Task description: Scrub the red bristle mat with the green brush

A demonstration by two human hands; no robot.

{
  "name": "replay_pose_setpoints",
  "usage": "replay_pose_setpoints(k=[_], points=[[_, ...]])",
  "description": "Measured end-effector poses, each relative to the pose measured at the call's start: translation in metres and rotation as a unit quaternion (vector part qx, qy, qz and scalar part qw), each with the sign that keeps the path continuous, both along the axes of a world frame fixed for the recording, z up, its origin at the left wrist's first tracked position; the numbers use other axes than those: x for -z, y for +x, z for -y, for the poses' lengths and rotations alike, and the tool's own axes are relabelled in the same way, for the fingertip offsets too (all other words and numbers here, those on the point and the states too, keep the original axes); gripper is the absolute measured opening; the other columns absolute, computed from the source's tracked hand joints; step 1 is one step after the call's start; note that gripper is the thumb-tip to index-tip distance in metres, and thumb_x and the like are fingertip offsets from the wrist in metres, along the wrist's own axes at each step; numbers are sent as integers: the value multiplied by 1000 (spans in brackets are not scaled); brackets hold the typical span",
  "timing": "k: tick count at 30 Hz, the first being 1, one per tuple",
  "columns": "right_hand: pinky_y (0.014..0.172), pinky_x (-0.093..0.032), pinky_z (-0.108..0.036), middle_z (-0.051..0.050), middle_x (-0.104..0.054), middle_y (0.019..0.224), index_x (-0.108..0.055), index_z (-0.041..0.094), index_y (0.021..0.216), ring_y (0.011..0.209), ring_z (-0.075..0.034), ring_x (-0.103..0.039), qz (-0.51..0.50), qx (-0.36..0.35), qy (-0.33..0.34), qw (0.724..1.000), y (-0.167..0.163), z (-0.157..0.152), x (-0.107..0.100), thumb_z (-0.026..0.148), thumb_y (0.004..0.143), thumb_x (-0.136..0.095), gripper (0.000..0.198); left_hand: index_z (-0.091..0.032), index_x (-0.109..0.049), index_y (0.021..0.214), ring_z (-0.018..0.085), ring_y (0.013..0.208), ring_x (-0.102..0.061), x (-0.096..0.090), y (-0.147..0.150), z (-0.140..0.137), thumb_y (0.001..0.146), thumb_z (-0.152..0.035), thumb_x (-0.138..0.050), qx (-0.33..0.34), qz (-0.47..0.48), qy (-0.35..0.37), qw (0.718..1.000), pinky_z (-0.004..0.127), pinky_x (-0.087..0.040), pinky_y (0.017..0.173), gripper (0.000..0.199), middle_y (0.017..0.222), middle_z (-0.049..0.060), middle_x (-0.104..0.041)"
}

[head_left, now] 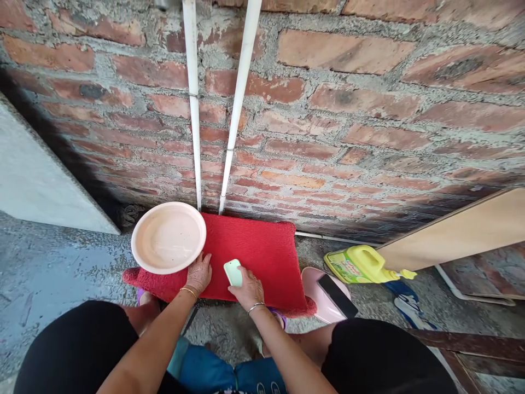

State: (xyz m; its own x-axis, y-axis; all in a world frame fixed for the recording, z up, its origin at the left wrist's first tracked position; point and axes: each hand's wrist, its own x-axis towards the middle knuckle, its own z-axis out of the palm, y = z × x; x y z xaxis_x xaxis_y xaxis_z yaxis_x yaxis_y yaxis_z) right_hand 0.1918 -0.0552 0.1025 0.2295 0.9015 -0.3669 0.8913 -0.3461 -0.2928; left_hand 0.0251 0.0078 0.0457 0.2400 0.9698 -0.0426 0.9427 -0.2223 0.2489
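Note:
A thick red mat (254, 241) lies spread over a low support whose shape is hidden beneath it. On its left end rests a pale pink basin (169, 236) with what looks like water in it. My left hand (199, 273) lies on the mat by the basin's lower right rim, fingers stretched out and holding nothing. My right hand (248, 288) is closed on a pale green scrub brush (233, 271) with rounded corners and a small hole; it is against the mat, and its underside is hidden.
To the right, a pink plastic stool or lid (314, 293) bears a black phone (338, 296). Behind it a yellow detergent jug (361, 264) lies tilted. A brick wall (328, 120) with two white pipes (192, 109) rises beyond the mat. A pale slab (45, 175) leans at left.

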Motion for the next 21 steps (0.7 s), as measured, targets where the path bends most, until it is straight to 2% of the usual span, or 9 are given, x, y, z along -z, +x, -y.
replay_pose_setpoints(k=[3,6,9,12,15,17,21], points=[[81,-40,-31,-7,-62,111,-51,23,124,98,-23,-60,-20,114,41,992,18,-2,10,40,67,-68,62,-19,-52,127,23,110,-57,-17,15,0,86,-20,-45,-34,45,-35,998,37,-46,94,42,121,12,-57],[78,-42,-31,-9,-61,112,-51,21,124,94,-23,-61,-52,168,91,980,18,-8,28,42,68,-67,62,-19,-50,128,21,111,-56,-30,31,4,88,-24,-42,-45,97,-75,991,33,-44,95,40,117,11,-59],[73,-44,-30,-8,-62,104,-56,21,120,86,-21,-61,-105,160,129,973,17,-16,46,42,72,-63,53,-17,-45,133,20,119,-52,-38,48,12,91,-29,-41,-68,115,-130,982,31,-41,98,44,126,13,-56],[76,-44,-30,-8,-62,100,-61,21,112,89,-20,-59,-123,149,198,961,35,-21,56,45,81,-52,40,-17,-34,141,22,118,-53,-47,68,18,92,-40,-39,-108,81,-169,976,31,-41,96,54,128,16,-54],[82,-42,-33,-12,-61,109,-65,18,108,99,-23,-55,-50,164,270,947,70,-25,57,45,88,-41,41,-21,-25,146,26,117,-53,-52,93,24,88,-54,-41,-147,31,-163,975,34,-43,90,69,129,17,-51],[84,-40,-36,-15,-58,118,-65,16,110,107,-26,-52,15,163,291,943,92,-28,58,43,89,-38,43,-24,-23,147,30,120,-50,-51,112,28,83,-60,-46,-160,2,-140,977,37,-43,89,77,132,18,-47],[95,-34,-43,-16,-52,128,-63,15,117,122,-29,-42,99,118,308,939,109,-27,74,38,91,-35,45,-26,-22,147,34,125,-42,-39,142,37,74,-56,-60,-170,-38,-107,979,45,-39,95,87,139,19,-41]])
